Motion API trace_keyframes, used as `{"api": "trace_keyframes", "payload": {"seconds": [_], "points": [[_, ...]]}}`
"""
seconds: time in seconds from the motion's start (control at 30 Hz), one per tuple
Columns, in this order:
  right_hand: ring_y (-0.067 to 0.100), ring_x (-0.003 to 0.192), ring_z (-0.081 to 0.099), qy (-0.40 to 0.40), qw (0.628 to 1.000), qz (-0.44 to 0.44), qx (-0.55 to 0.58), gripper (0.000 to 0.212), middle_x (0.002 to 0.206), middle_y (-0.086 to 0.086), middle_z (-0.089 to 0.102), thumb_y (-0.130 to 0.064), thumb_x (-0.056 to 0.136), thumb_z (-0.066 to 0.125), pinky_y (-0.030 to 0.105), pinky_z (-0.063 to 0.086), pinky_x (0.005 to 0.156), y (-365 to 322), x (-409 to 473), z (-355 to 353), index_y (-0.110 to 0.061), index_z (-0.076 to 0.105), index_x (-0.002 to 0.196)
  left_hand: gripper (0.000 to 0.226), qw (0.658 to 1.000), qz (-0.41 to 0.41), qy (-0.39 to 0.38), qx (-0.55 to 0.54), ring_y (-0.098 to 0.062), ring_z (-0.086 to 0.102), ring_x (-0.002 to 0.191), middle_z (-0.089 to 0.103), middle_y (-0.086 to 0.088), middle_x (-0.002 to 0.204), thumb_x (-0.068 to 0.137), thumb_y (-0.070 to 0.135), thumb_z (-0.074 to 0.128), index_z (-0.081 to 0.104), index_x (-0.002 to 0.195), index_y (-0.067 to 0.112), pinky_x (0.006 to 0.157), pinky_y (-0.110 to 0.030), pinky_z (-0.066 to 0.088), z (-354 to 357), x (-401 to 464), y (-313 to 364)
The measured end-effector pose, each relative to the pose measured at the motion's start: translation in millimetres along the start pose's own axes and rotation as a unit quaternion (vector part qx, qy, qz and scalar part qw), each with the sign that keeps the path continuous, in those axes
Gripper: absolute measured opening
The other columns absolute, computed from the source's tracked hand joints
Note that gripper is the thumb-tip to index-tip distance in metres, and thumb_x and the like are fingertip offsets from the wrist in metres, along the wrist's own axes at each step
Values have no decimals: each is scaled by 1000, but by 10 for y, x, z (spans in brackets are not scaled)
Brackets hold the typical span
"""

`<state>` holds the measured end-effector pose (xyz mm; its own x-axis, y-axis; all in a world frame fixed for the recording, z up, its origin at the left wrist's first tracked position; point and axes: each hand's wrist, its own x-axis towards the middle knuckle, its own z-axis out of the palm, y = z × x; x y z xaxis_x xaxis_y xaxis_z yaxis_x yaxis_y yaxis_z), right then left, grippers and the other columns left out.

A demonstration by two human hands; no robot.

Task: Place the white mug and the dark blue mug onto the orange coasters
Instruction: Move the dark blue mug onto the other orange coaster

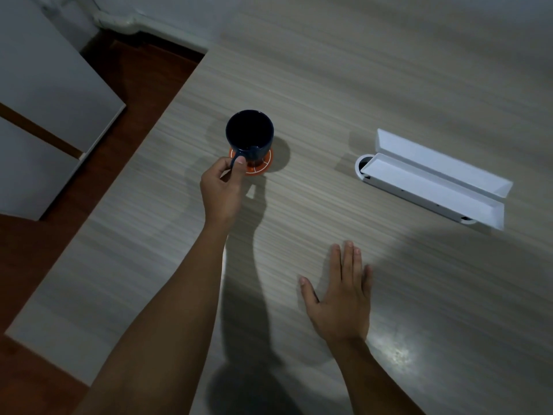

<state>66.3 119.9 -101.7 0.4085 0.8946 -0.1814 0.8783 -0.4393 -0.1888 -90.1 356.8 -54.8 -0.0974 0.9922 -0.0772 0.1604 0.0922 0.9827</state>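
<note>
The dark blue mug [250,134] stands upright on an orange coaster [261,168] with white lines, left of the table's middle. My left hand [223,187] pinches the mug's handle between thumb and fingers. My right hand [341,295] lies flat and open on the table, palm down, nearer to me and to the right. No white mug and no second coaster are in view.
An open white cable-box lid [434,178] is set into the wooden table [359,85] at the right. The table's left edge runs diagonally, with brown floor [140,85] and a white cabinet [45,100] beyond it.
</note>
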Motion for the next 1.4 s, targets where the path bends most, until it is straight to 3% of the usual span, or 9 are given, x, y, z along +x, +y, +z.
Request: {"api": "trace_keyframes", "payload": {"seconds": [0.17,0.33,0.5,0.7,0.87,1.0,1.1,1.2,1.4], "points": [[26,162,2,1,1000,1,-5,93,174,10,7,-75,95,29,53,11,131,1,-7,1,-15,15,165,23,1000,-8,19,-18,-15,68,84,69,7,76,99,29,65,69,76,29,82,-38,56,17,-24,-35],[26,162,1,4,1000,0,-7,93,174,10,7,-75,95,30,51,8,131,7,-4,16,-16,13,165,22,999,1,35,-27,-4,67,78,71,18,70,97,35,64,69,75,33,77,-26,57,-24,-31,-31],[25,162,1,4,1000,2,-5,93,174,11,8,-75,95,29,53,11,131,10,-1,26,-16,15,165,25,999,-5,38,-29,-11,68,81,70,14,72,97,34,64,68,72,33,82,-36,59,4,-15,-10],[26,162,0,4,1000,-1,-7,92,175,11,7,-75,95,29,54,13,131,10,-3,28,-16,15,165,25,999,1,28,-19,-9,64,78,68,6,76,100,30,62,67,76,28,77,-27,54,65,-17,-2],[26,162,0,-1,1000,-1,0,92,175,10,6,-74,95,30,54,13,130,18,-6,25,-15,15,165,26,999,2,32,-11,0,60,69,65,10,72,99,31,62,65,74,29,70,-17,49,66,-28,17],[25,162,-2,-6,1000,-1,2,92,175,10,5,-74,95,28,54,13,131,23,-6,26,-16,13,165,24,999,-6,34,-17,-6,66,80,68,8,77,100,28,63,66,76,26,77,-25,56,48,-23,14],[25,162,-1,-4,1000,-3,4,92,175,10,4,-74,96,29,53,12,131,29,-12,29,-15,13,165,17,1000,-4,26,-7,3,66,78,68,7,84,101,25,64,67,89,14,74,-17,52,60,-69,16],[27,162,2,1,1000,-9,5,92,175,11,7,-74,96,28,54,12,131,35,-17,45,-14,15,165,18,1000,-2,18,-9,9,68,89,68,-2,104,100,21,66,65,109,5,79,-14,54,47,-175,26],[26,162,-1,-9,1000,-10,20,92,175,9,2,-75,96,26,53,7,131,43,-32,-10,-16,10,165,42,1000,-1,-11,16,10,63,111,62,1,132,99,27,68,56,139,22,93,-14,54,-160,-499,85]]}}
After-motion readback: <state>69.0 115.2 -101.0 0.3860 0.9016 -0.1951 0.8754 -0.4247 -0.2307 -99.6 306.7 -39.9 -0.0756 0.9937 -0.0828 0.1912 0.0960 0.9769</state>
